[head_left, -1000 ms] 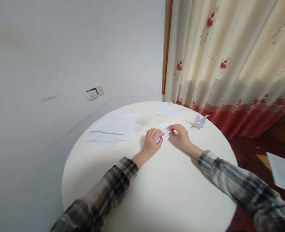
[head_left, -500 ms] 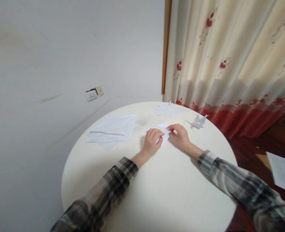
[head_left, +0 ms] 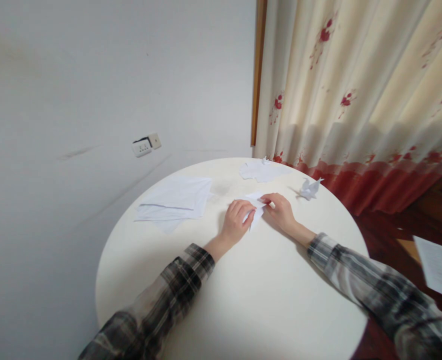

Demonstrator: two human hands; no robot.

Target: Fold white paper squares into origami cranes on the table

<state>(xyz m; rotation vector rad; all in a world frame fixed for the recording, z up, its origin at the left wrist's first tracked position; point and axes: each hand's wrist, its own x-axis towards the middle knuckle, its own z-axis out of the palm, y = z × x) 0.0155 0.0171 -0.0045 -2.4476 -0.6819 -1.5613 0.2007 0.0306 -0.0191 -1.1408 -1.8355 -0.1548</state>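
Note:
A small folded white sheet of paper (head_left: 256, 218) lies near the middle of the round table. My left hand (head_left: 237, 220) is closed on its left side, thumb and fingers pinching the paper and covering part of it. My right hand (head_left: 280, 211) grips the right edge between thumb and forefinger. The two hands' fingertips are close together over the paper. To the right of my right hand stands a folded paper crane (head_left: 310, 189) with pointed tips.
A stack of white paper sheets (head_left: 172, 196) lies at the table's left. More paper (head_left: 264, 171) is at the far edge, with a tiny folded paper piece (head_left: 265, 161) on it. The white table (head_left: 236, 305) stands by a wall with a socket (head_left: 141, 148) and a floral curtain (head_left: 348, 75).
Almost nothing differs. Both hands stay on the folded paper, with only a very slight shift of the fingers.

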